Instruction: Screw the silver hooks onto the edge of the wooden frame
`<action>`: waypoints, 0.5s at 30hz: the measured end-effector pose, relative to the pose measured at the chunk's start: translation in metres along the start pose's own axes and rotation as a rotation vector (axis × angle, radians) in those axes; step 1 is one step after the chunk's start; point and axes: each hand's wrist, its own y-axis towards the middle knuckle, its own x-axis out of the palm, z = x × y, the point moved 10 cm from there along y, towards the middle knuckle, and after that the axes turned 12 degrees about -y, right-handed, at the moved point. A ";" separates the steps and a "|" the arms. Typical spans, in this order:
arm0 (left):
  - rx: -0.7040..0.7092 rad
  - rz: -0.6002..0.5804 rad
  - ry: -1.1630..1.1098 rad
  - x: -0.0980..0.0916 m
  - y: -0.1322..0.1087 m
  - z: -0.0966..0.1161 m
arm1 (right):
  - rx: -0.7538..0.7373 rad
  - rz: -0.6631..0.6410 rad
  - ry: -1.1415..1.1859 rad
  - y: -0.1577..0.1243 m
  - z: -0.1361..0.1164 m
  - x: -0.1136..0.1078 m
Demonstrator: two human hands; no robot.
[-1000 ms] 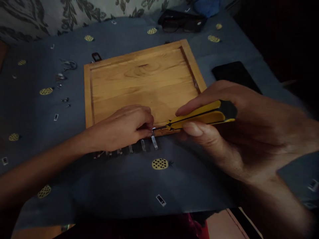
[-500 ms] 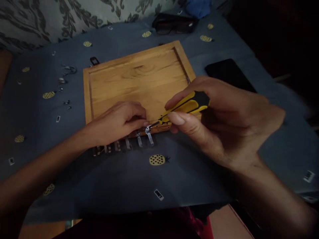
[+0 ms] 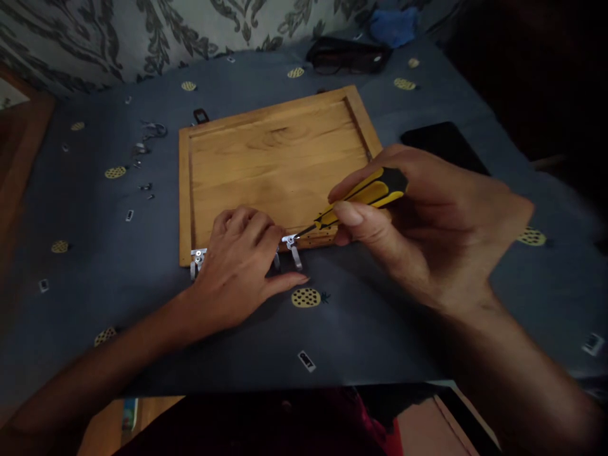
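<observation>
Between the thumb and fingers of my right hand [image 3: 437, 228] is a yellow and black screwdriver [image 3: 365, 193], tilted down to the left. Its tip meets the upper part of a metal hook [image 3: 294, 250] at the front edge of a framed wooden board [image 3: 266, 164]. My left hand [image 3: 242, 253] lies over that same edge, fingers bent on the wood and thumb stretched out to the right. It covers most of the other hooks. Another hook [image 3: 196, 261] shows at the board's left front corner.
Small metal parts [image 3: 149, 133] and a few screws [image 3: 146, 187] lie on the blue pineapple-print cloth left of the board. A black phone [image 3: 444, 145] lies to the right. Dark glasses [image 3: 349, 57] and a blue cloth [image 3: 393, 26] are at the back, near the patterned wall.
My left hand has gone from a pinch by the screwdriver tip to lying over the hooks with its thumb out. The screwdriver tip stays at the right-hand hook. The view has shifted slightly left.
</observation>
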 end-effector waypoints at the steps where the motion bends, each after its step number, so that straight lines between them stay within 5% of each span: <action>1: -0.006 0.003 0.004 0.001 0.000 0.000 | 0.002 -0.001 -0.001 0.000 0.000 0.000; 15: -0.032 0.007 0.001 0.007 0.000 -0.001 | -0.003 0.010 0.018 -0.001 0.003 0.001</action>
